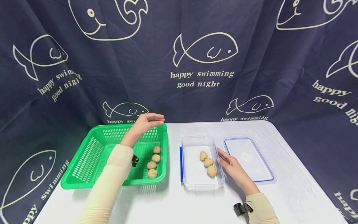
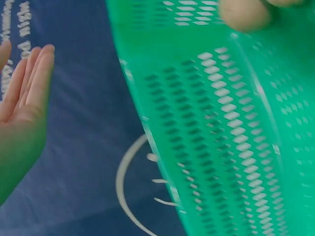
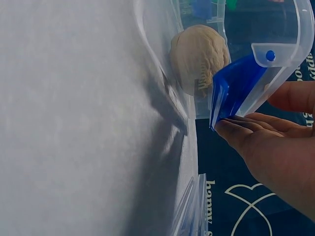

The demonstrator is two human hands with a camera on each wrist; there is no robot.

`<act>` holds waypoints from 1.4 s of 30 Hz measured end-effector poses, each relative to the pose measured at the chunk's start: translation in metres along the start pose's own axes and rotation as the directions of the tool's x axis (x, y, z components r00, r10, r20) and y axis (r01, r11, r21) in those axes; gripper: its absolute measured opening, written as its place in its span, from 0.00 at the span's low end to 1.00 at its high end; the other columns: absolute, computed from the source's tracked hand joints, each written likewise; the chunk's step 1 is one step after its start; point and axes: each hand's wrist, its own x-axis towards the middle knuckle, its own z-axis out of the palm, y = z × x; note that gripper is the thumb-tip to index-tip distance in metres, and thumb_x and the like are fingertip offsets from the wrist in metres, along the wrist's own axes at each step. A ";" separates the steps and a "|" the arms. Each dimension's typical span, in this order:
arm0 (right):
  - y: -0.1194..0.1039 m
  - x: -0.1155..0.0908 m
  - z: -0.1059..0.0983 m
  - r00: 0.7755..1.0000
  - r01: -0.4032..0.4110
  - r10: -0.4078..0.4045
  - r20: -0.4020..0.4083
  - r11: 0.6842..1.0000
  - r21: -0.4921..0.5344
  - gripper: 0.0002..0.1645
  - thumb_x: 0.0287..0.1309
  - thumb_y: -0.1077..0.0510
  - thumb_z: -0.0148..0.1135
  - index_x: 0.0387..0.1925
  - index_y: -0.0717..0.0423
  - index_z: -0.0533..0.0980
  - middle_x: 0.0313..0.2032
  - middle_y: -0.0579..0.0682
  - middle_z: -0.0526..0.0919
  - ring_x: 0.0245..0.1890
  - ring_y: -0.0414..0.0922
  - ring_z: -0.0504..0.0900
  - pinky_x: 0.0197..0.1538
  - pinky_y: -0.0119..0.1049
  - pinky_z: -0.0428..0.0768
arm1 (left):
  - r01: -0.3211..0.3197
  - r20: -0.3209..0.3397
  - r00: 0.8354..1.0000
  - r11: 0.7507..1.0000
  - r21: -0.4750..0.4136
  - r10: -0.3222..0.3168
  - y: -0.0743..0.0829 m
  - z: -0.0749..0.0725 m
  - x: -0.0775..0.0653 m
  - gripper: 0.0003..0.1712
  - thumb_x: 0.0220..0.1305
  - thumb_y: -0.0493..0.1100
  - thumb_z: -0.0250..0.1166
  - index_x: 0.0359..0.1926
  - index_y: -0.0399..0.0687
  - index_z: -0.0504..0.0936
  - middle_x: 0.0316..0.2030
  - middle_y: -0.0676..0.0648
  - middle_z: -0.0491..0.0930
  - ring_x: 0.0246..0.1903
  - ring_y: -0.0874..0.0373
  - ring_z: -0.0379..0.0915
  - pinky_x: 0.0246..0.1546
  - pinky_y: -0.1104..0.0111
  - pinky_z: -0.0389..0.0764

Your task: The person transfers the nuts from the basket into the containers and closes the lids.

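My left hand (image 1: 146, 123) hovers over the green plastic basket (image 1: 96, 155) near its back edge, fingers extended and holding nothing. The left wrist view shows the same hand (image 2: 27, 93) beside the slotted basket wall (image 2: 216, 123). Several walnuts (image 1: 152, 165) lie in a row along the basket's right side. Three walnuts (image 1: 208, 162) lie in the clear plastic box (image 1: 193, 186). At that box's right side is my right hand (image 1: 233, 168). In the right wrist view, its fingertips (image 3: 226, 129) touch the folded-out blue latch (image 3: 241, 86), with the thumb close to the box wall.
A clear lid (image 1: 247, 158) with a blue seal lies flat to the right of the box. Another blue latch (image 1: 181, 164) hangs along the box's left side. The white table (image 1: 156, 205) is backed by a dark blue curtain (image 1: 156, 84) with fish prints.
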 end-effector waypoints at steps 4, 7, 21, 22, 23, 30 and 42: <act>-0.001 0.000 0.000 1.000 0.000 0.000 0.001 1.000 -0.005 0.32 0.72 0.61 0.47 0.71 0.69 0.51 0.72 0.64 0.51 0.72 0.58 0.50 0.70 0.44 0.50 | 0.052 0.040 0.998 0.998 -0.023 -0.051 -0.015 -0.009 -0.003 0.23 0.62 0.34 0.65 0.58 0.33 0.76 0.54 0.32 0.77 0.53 0.50 0.77 0.57 0.57 0.75; -0.002 0.000 0.000 1.000 -0.001 0.001 -0.003 1.000 -0.008 0.32 0.72 0.61 0.47 0.71 0.69 0.51 0.72 0.64 0.51 0.71 0.58 0.50 0.70 0.44 0.51 | 0.091 0.063 0.994 0.996 -0.002 -0.090 -0.027 -0.015 -0.004 0.24 0.63 0.36 0.65 0.59 0.33 0.75 0.54 0.34 0.77 0.55 0.46 0.75 0.57 0.56 0.75; 0.003 0.001 0.002 1.000 -0.014 0.014 -0.001 1.000 -0.016 0.32 0.72 0.63 0.46 0.71 0.70 0.51 0.71 0.64 0.50 0.71 0.59 0.50 0.70 0.45 0.51 | 0.226 0.131 0.963 0.971 0.082 -0.235 -0.076 -0.023 -0.004 0.23 0.63 0.34 0.64 0.58 0.28 0.74 0.51 0.33 0.79 0.52 0.45 0.77 0.57 0.54 0.74; 0.003 0.001 0.002 1.000 -0.016 0.016 0.000 1.000 -0.014 0.32 0.72 0.62 0.46 0.71 0.70 0.50 0.71 0.64 0.50 0.71 0.58 0.50 0.70 0.45 0.51 | 0.229 0.144 0.959 0.968 0.105 -0.242 -0.078 -0.023 -0.004 0.23 0.63 0.35 0.64 0.57 0.28 0.74 0.51 0.33 0.79 0.51 0.45 0.77 0.57 0.54 0.75; 0.002 0.001 0.002 1.000 -0.018 0.018 -0.001 1.000 -0.013 0.32 0.72 0.62 0.46 0.71 0.69 0.51 0.72 0.64 0.50 0.72 0.58 0.50 0.70 0.45 0.51 | 0.234 0.157 0.955 0.965 0.114 -0.251 -0.079 -0.023 -0.004 0.23 0.63 0.35 0.64 0.57 0.28 0.75 0.51 0.33 0.79 0.51 0.45 0.77 0.57 0.53 0.74; 0.000 0.000 0.001 1.000 -0.026 0.026 -0.002 1.000 -0.012 0.32 0.72 0.62 0.46 0.71 0.69 0.51 0.72 0.64 0.50 0.72 0.58 0.50 0.70 0.44 0.51 | 0.234 0.211 0.934 0.939 0.250 -0.289 -0.079 -0.021 -0.005 0.21 0.61 0.35 0.65 0.54 0.29 0.78 0.48 0.37 0.82 0.49 0.47 0.78 0.53 0.57 0.78; -0.002 -0.001 0.001 0.999 -0.038 0.038 -0.007 0.999 -0.008 0.31 0.72 0.63 0.45 0.71 0.69 0.51 0.72 0.63 0.50 0.72 0.57 0.50 0.70 0.43 0.50 | 0.322 0.250 0.877 0.887 0.330 -0.411 -0.087 -0.013 -0.003 0.21 0.55 0.33 0.69 0.50 0.29 0.80 0.43 0.39 0.84 0.43 0.52 0.81 0.48 0.63 0.82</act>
